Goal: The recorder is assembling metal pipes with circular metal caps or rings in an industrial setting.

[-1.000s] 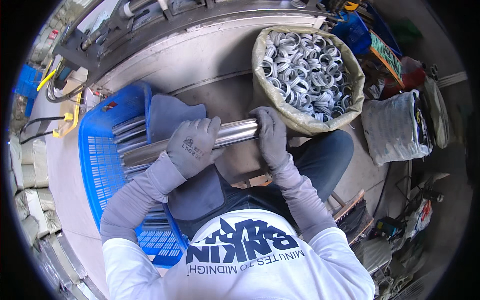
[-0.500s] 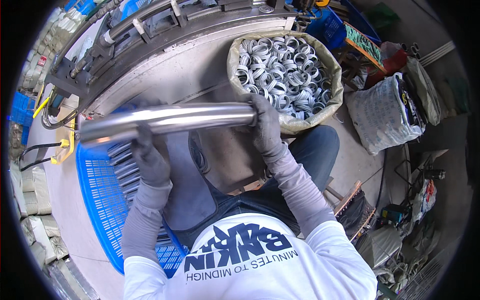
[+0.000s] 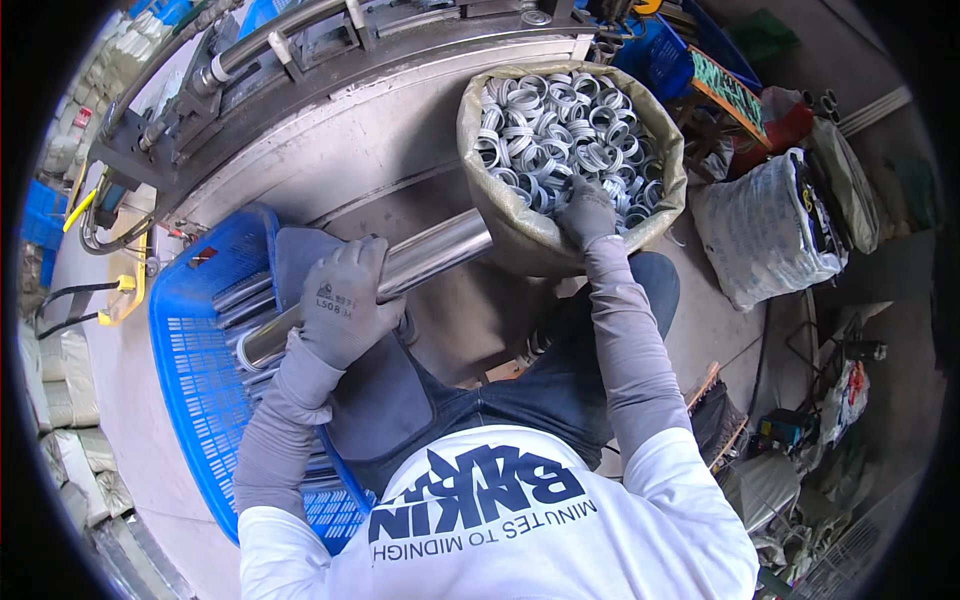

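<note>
A grey-gloved left hand (image 3: 345,300) grips a shiny, round metal tube (image 3: 435,252), 1 end over a blue plastic basket (image 3: 190,370); the grey-gloved right hand (image 3: 588,212), now off the tube, reaches into silvery rings (image 3: 570,125), hold unclear.

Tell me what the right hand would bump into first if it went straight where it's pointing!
Probably the pale grey rings in the sack. The right hand looks right up against them, though depth is hard to judge.
</note>
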`<state>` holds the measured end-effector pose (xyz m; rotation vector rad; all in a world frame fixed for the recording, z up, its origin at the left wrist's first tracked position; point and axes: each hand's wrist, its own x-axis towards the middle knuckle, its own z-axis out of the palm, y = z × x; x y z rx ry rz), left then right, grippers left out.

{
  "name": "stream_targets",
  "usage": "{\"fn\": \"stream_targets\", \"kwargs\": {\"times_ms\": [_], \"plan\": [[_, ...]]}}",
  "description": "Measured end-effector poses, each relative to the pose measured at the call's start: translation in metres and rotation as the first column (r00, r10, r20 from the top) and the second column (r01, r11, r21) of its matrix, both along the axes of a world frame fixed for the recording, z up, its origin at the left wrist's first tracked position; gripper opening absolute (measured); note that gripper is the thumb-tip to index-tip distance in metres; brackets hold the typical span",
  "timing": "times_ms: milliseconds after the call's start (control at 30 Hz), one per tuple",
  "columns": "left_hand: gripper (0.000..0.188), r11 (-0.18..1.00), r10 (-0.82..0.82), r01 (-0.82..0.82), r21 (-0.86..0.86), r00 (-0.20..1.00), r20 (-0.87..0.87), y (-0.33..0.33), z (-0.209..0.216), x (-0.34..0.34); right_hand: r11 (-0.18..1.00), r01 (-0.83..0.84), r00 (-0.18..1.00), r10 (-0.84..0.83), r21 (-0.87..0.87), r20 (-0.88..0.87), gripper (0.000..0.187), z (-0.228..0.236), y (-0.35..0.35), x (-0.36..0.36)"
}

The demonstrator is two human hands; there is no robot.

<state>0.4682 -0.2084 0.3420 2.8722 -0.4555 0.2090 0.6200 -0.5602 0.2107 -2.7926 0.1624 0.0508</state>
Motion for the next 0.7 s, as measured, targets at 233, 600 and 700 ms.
{"fn": "stream_targets", "kwargs": {"times_ms": [233,600,700], "plan": [[0.055,1.0,-0.012,0.013,-0.01,0.999,0.034,0.003,0.003,-0.001,0.309,-0.141,0.974,0.213,0.94,0.076,0.039,0.07,0.05,-0.062],[0.061,0.996,-0.032,0.038,0.075,0.996,-0.079,-0.001,-0.001,-0.002,0.491,-0.611,0.778,0.228,0.621,0.585,0.037,0.078,0.119,-0.087],[0.062,0.988,-0.036,0.051,0.144,0.994,-0.105,-0.003,-0.001,-0.001,0.511,-0.586,0.801,0.247,0.629,0.546,0.035,0.078,0.119,-0.087]]}}
